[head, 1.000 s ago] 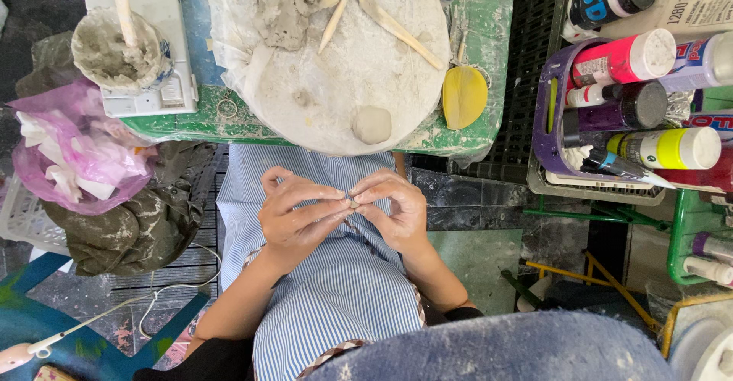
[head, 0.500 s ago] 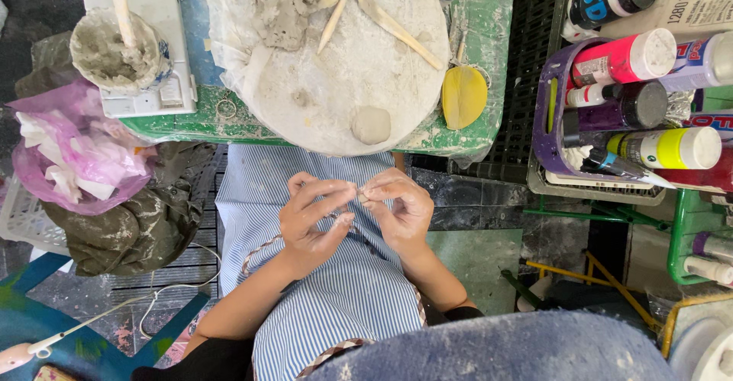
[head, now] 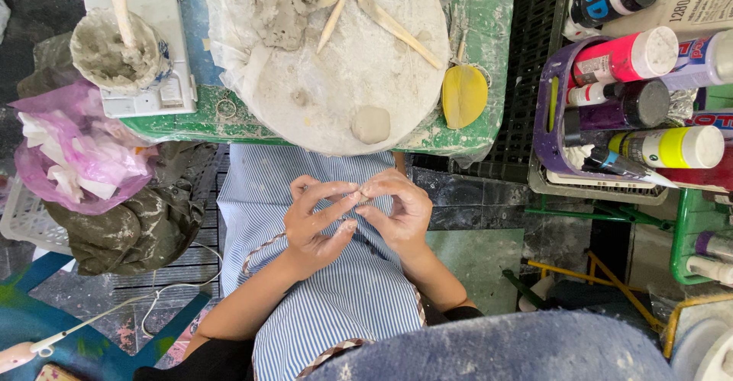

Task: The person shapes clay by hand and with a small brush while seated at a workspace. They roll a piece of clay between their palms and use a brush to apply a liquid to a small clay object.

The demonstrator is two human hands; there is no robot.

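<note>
Both hands meet over my lap, above a blue striped apron (head: 343, 305). My left hand (head: 313, 228) and my right hand (head: 401, 213) pinch a small piece of clay (head: 363, 198) between thumbs and fingertips; most of it is hidden by the fingers. Both hands are dusted with pale clay. Just beyond them, on a green mat (head: 191, 125), lies a round white plastic-covered board (head: 336, 83). On the board are a small clay ball (head: 371, 124), a grey clay lump (head: 282, 3) and wooden modelling sticks (head: 397, 26).
A yellow scraper (head: 463, 95) lies right of the board. A clay-smeared cup (head: 114, 49) with a stick stands at the left, a pink plastic bag (head: 69, 152) below it. A purple basket (head: 551, 121) of paint bottles sits at the right, on a black crate.
Both hands stay over my lap. My left hand's fingers have shifted slightly right and curled closer against my right hand's fingertips around the small clay piece.
</note>
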